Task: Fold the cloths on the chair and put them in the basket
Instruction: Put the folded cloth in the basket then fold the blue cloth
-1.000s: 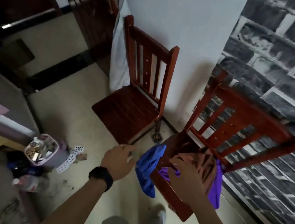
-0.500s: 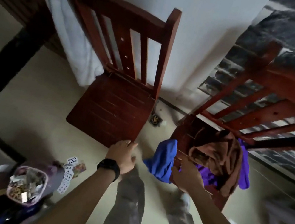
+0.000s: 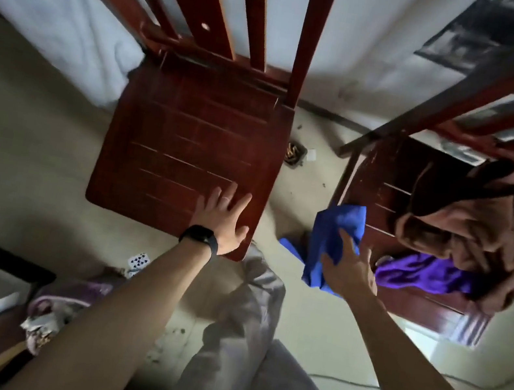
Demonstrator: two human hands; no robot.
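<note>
1. You had two wooden chairs before you: the left chair (image 3: pixel 188 148) and the right chair (image 3: pixel 377 178), which stood near each other with a strip of floor between them.
2. You had three cloths on the right chair's seat.
   - One blue cloth (image 3: pixel 333 229) hung over the front left corner and drooped towards the floor.
   - One brown cloth (image 3: pixel 470 225) lay heaped towards the seat's right side.
   - One purple cloth (image 3: pixel 423 275) lay under the brown one and showed along the front edge and past the right edge.
3. Your right hand (image 3: pixel 350 273) grasped the blue cloth at that front left corner, with its fingers pressed into the fabric.
4. Your left hand (image 3: pixel 222 219) lay flat and released on the front right corner of the left chair's seat. Its fingers were straight and spread, and it held nothing. One black watch (image 3: pixel 199 239) sat on that wrist.
5. One pale purple container (image 3: pixel 57 304) stood on the floor beside your left forearm, well apart from the right chair. It was blurred and half hidden, so it was possibly the basket.
6. One playing card (image 3: pixel 138 260) lay on the floor just off the left chair's front edge.
7. One white sheet (image 3: pixel 57 15) hung at that chair's left side.
8. One floor drain (image 3: pixel 295 155) sat between the two chairs.
</note>
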